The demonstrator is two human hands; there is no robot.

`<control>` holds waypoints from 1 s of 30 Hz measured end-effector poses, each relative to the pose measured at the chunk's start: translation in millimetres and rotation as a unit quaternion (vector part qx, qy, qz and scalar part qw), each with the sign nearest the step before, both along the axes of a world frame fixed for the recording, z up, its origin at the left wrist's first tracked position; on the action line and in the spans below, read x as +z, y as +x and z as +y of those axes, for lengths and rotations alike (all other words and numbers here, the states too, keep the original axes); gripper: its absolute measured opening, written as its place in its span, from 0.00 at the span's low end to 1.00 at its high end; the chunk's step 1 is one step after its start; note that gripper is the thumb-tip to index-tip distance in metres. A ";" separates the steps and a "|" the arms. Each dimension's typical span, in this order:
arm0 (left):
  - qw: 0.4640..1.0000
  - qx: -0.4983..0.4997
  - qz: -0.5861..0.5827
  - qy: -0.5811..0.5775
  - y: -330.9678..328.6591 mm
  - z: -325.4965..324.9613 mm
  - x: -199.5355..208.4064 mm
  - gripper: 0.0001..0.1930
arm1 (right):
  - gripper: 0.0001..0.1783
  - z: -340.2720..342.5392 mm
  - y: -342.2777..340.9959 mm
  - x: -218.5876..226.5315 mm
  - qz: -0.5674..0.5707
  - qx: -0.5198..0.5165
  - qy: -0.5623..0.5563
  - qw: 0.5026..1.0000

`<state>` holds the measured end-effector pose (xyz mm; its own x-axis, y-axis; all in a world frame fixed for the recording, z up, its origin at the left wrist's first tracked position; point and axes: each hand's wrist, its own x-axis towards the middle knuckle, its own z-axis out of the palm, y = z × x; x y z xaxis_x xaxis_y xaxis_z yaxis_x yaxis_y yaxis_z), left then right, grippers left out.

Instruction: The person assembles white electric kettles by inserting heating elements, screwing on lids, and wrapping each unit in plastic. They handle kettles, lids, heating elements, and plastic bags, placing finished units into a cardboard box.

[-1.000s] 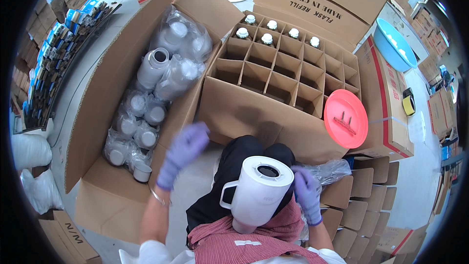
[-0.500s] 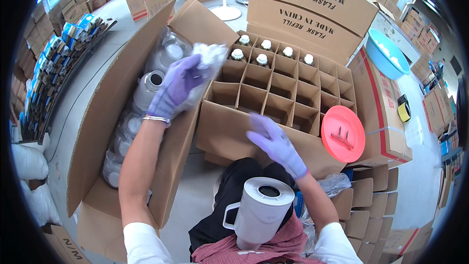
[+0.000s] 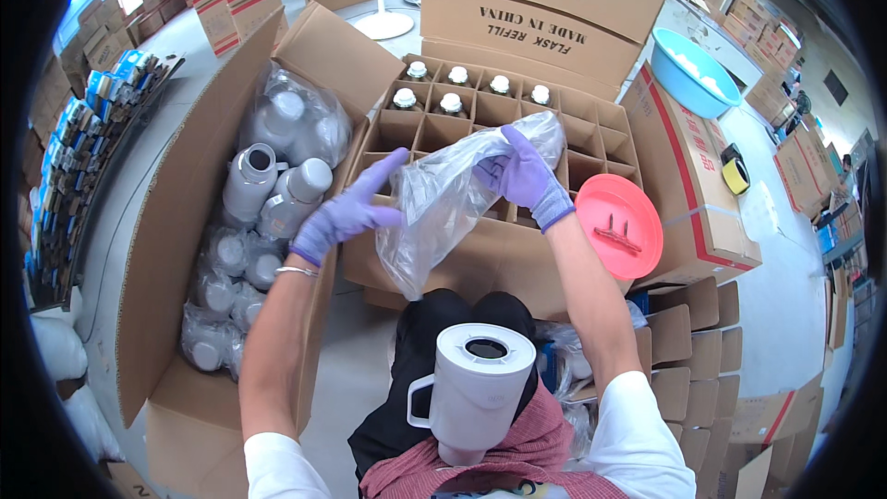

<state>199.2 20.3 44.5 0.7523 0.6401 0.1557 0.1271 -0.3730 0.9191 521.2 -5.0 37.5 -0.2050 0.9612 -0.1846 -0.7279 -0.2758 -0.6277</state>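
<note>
A crumpled clear plastic bag (image 3: 443, 199) hangs in front of me over the divided carton (image 3: 453, 249). My right hand (image 3: 527, 176), in a purple glove, grips its upper right part. Beside the bag's left edge, my gloved left hand (image 3: 346, 217) has its fingers spread apart. On my lap rests a white jug (image 3: 485, 388) with a side handle, a dark round opening facing up. Several white-topped bottles (image 3: 450, 105) stand in the carton's far cells. To the left, an open carton (image 3: 180, 222) contains grey-white flasks (image 3: 248, 187), several wrapped in clear plastic.
A pink-red round dish (image 3: 628, 254) with small rust-brown pieces sits at the carton's right corner. Behind it, a blue basin (image 3: 693, 74) and a yellow-and-black roll (image 3: 735, 176) rest on a sealed box (image 3: 693, 203). Cardboard dividers (image 3: 688, 360) lie at lower right.
The bag has moved right from above the left carton to over the divided one. My right hand has risen and taken hold of it; my left hand has lowered and spread its fingers.
</note>
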 end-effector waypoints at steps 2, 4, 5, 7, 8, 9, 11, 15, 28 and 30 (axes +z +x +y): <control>0.945 0.096 0.052 0.309 50.8 -11.7 -10.7 0.48 | 0.38 8.5 21.4 -15.0 -0.003 0.074 -0.027 0.997; 0.892 0.182 0.038 0.412 88.9 -12.8 -35.0 0.32 | 0.48 -6.7 2.6 1.8 -0.100 0.047 -0.050 0.993; 0.891 0.202 0.055 0.402 98.3 -10.7 -39.6 0.24 | 0.50 -9.2 -5.9 4.3 -0.164 0.037 -0.036 0.985; 0.898 0.254 0.103 0.344 117.7 -6.0 -45.8 0.14 | 0.51 -31.1 -23.0 -5.1 -0.391 -0.080 0.135 0.907; 0.903 0.283 0.135 0.293 129.0 -4.7 -47.8 0.10 | 0.51 -45.0 -29.3 -14.4 -0.520 -0.156 0.204 0.814; 0.901 0.318 0.173 0.238 128.5 -6.3 -50.6 0.06 | 0.51 -64.0 -49.3 -14.4 -0.594 -0.175 0.248 0.745; 0.945 0.277 0.082 0.154 126.9 -10.8 -58.7 0.06 | 0.53 -108.4 -85.1 5.4 -0.676 -0.204 0.258 0.660; 0.856 0.196 -0.309 -0.365 99.7 -57.9 -40.4 0.11 | 0.42 -138.7 -28.6 -44.1 -0.930 -0.120 0.119 0.327; 0.968 0.229 -0.066 0.074 -11.4 -295.3 -70.0 0.30 | 0.29 -360.9 -71.0 -58.0 -0.747 -0.339 0.334 0.464; 0.958 0.264 -0.103 -0.032 -8.5 -302.6 -90.5 0.33 | 0.26 -389.9 -99.7 -72.4 -0.741 -0.282 0.337 0.507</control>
